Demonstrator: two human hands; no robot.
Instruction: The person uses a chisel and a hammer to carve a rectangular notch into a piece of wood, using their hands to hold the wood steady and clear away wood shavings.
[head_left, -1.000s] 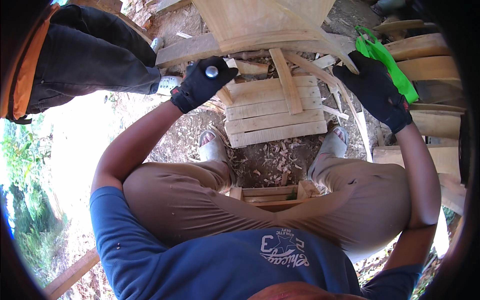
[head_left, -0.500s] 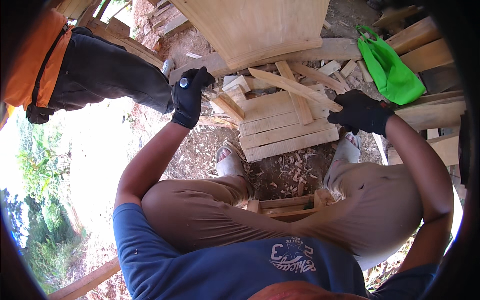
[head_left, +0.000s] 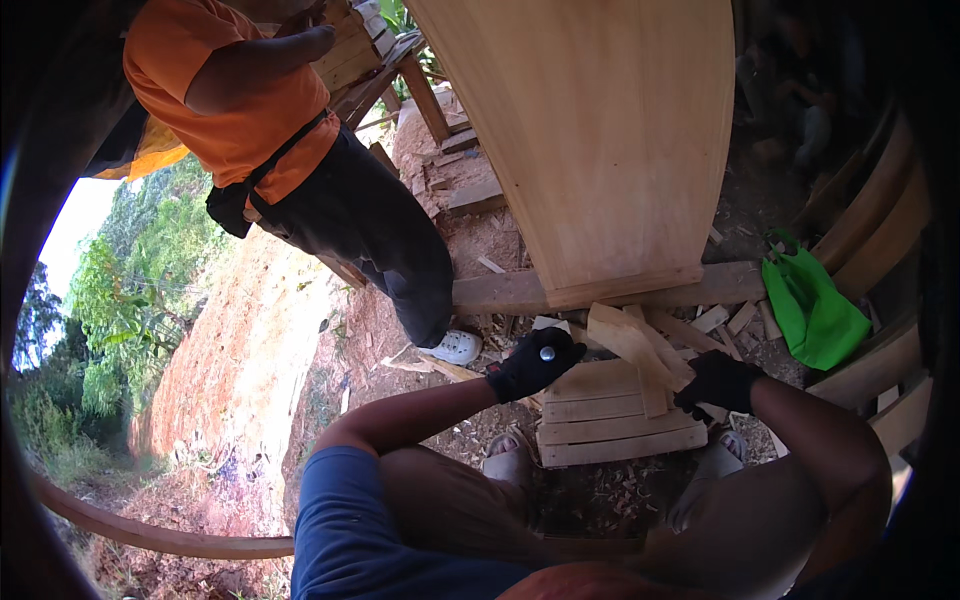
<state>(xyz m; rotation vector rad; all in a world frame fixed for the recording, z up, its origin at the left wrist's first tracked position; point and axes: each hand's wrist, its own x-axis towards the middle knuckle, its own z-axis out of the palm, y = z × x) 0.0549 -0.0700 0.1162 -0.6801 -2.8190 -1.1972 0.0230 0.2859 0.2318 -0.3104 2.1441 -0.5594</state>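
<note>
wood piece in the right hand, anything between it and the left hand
Nothing visible stands between the left hand and the wood piece that the right hand holds; the loose strip on the slatted boards passes beneath the piece.

Washed-out daylight on the earth slope (head_left: 240, 370) at left, deep shadow at upper right, black fisheye vignetting.
</note>
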